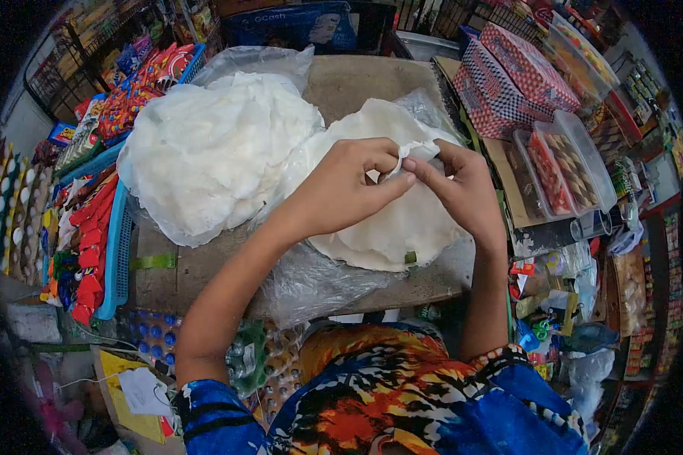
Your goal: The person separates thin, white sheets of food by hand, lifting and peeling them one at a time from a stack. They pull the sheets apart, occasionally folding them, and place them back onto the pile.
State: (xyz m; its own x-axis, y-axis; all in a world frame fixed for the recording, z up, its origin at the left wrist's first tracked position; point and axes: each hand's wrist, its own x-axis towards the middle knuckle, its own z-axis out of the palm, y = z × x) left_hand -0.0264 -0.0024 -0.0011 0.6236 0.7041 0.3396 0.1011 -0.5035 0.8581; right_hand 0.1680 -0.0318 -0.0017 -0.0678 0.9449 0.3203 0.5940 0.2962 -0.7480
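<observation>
Both hands meet over a stack of round, thin white sheets [379, 235] on the right part of the table. My left hand [349, 182] is closed, its fingertips pinching a raised white edge of thin sheet [419, 150]. From the other side my right hand [467, 186] pinches the same edge, thumb close to the left fingertips. A larger pile of white sheets [212, 152] lies to the left on clear plastic. Crumpled clear plastic [319, 280] shows under the right stack, and a small green piece [410, 257] sits near its front edge.
Blue baskets [116, 250] of packaged snacks line the left side, beside egg trays [24, 212]. At the right are red checkered boxes [508, 83] and a clear plastic container [573, 163]. A green strip [153, 262] lies on the brown table surface [372, 76].
</observation>
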